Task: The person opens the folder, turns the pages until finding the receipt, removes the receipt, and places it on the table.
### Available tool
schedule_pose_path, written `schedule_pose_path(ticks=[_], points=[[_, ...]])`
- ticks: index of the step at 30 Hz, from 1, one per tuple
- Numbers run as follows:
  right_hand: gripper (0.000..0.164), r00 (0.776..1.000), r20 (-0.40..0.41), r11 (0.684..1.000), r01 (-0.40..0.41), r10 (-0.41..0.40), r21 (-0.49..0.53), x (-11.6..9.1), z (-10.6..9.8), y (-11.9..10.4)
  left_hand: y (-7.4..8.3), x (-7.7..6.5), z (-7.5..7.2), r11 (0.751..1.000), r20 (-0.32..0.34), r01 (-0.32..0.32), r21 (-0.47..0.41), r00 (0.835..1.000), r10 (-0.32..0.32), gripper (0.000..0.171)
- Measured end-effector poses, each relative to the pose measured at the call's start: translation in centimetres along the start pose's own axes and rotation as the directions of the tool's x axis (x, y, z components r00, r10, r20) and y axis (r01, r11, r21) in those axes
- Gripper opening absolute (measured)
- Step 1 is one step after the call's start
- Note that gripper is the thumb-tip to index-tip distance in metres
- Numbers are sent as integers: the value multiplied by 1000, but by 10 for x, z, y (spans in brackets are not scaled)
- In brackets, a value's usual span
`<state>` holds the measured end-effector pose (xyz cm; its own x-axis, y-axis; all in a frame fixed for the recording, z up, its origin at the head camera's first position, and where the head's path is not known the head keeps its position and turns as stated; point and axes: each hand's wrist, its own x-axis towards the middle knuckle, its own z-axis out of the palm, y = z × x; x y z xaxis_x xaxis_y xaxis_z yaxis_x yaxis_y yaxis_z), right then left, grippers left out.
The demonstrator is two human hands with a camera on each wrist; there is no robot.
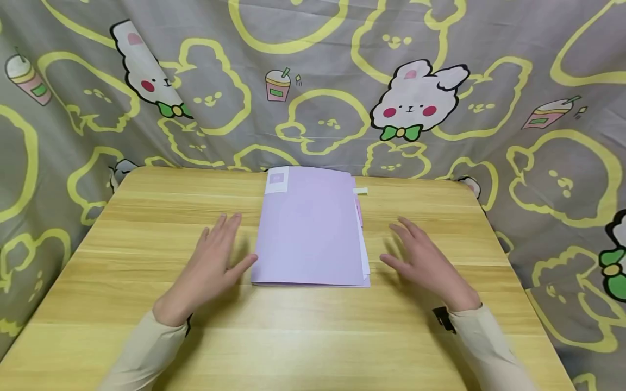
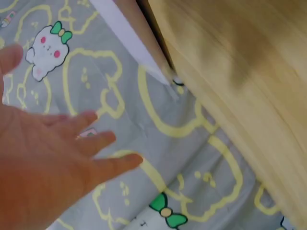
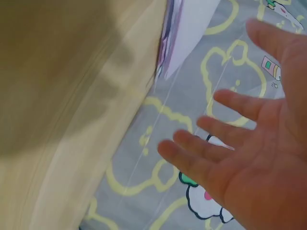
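Observation:
A light purple folder (image 1: 313, 233) lies closed on the wooden table, with a white label (image 1: 277, 179) at its upper left corner. Papers (image 1: 364, 252) and a pale tab (image 1: 360, 190) stick out along its right side. My left hand (image 1: 210, 266) hovers left of the folder, fingers spread, its thumb tip right at the left edge in the head view. On the other side, my right hand (image 1: 425, 266) is held with fingers apart, a short gap from the folder. Both palms show empty in the wrist views, where the folder's edge (image 3: 192, 33) appears beyond the right hand.
The wooden table (image 1: 303, 347) has rounded far corners. Behind it and at both sides hangs a grey curtain (image 1: 323, 70) with yellow outlines and white cartoon animals. The folder's top edge reaches close to the table's far edge. A black strap (image 1: 444, 319) shows at the right wrist.

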<state>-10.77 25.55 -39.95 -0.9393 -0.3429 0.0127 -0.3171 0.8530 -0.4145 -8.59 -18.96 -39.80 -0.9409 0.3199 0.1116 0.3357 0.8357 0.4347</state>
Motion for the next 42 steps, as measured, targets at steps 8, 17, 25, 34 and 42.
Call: schedule_pose_path(ticks=[8,17,25,34,42], points=[[88,987,147,998,65,-67,21,25,14,-17,14,16,17,995,105,-99,6,990,98,95],[100,976,209,997,53,-63,53,26,24,-21,27,18,42,980,158,-201,7,968,197,91],[101,962,259,995,72,-86,62,24,32,-19,31,11,53,971,216,-239,-28,947,239,81],[93,961,258,995,97,-97,12,24,39,-17,31,12,55,962,185,-272,26,947,263,67],[95,965,240,994,113,-108,-10,28,38,-16,27,9,53,967,190,-254,-36,948,256,67]])
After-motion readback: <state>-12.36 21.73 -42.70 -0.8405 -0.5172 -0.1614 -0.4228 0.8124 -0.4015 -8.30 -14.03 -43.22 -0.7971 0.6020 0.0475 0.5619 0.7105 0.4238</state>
